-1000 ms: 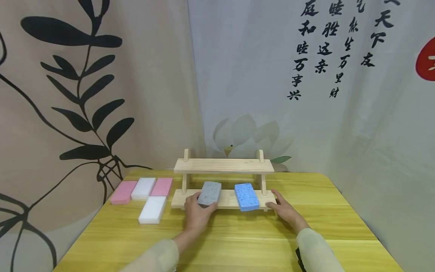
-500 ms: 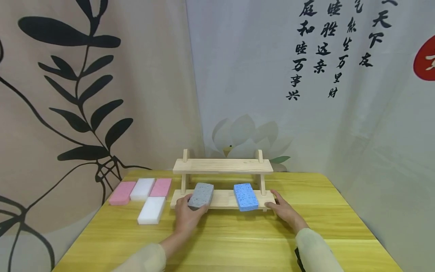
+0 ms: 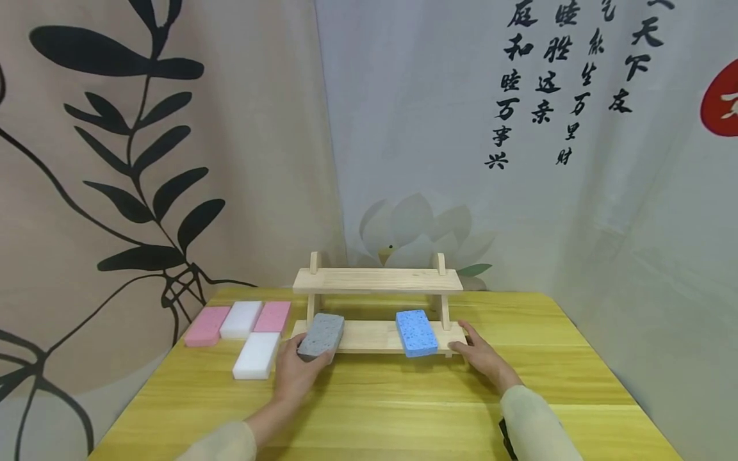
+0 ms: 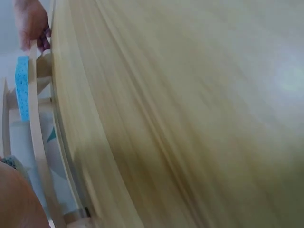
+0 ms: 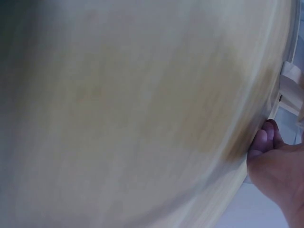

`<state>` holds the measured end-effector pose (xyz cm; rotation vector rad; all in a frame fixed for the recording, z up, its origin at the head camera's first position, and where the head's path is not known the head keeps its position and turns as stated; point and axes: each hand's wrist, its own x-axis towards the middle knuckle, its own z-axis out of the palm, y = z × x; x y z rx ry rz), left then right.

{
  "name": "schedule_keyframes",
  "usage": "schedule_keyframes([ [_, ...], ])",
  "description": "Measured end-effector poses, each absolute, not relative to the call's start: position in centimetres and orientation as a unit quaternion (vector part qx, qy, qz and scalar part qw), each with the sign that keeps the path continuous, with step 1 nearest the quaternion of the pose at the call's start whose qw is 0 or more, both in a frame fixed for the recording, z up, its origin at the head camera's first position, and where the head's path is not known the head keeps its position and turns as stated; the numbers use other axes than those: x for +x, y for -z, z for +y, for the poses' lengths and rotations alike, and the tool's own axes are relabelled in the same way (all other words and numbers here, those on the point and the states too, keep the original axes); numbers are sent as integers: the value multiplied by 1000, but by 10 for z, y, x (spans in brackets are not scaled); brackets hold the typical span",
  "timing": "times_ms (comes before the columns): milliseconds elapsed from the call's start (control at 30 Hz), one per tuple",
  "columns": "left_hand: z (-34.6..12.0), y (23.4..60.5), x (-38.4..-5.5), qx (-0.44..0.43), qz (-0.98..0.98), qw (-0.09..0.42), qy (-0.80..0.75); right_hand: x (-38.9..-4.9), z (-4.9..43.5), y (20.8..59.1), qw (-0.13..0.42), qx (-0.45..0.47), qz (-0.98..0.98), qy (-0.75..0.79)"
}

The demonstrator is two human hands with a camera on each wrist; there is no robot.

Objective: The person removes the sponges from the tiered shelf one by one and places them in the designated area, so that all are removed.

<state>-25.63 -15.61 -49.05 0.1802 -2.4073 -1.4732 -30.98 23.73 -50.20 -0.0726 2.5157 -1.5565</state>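
My left hand (image 3: 293,376) grips a grey sponge (image 3: 321,335) by its sides, over the left end of the lower board of a two-tier wooden shelf (image 3: 377,280). Toward the right end of that board, a speckled blue sponge (image 3: 417,333) leans at a slant. My right hand (image 3: 487,360) holds the board's right end, thumb at the front edge and fingers at the side. In the right wrist view the fingers (image 5: 267,135) are curled beside the wood. Only a corner of the grey sponge (image 4: 9,162) shows in the left wrist view, past the hand.
Left of the shelf, two pink sponges (image 3: 209,326) and two white sponges (image 3: 252,356) lie flat on the yellow wooden table (image 3: 403,410). A printed curtain (image 3: 277,160) hangs close behind the table's back edge.
My left hand has carried the grey sponge leftward along the lower board, to its left end. The right hand keeps its hold, and the blue sponge has stayed put.
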Motion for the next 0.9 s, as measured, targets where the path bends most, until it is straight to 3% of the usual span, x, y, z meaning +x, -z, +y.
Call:
schedule_keyframes([
  [900, -242, 479, -247, 97, -861, 157, 474, -312, 239, 506, 86, -22, 845, 528],
])
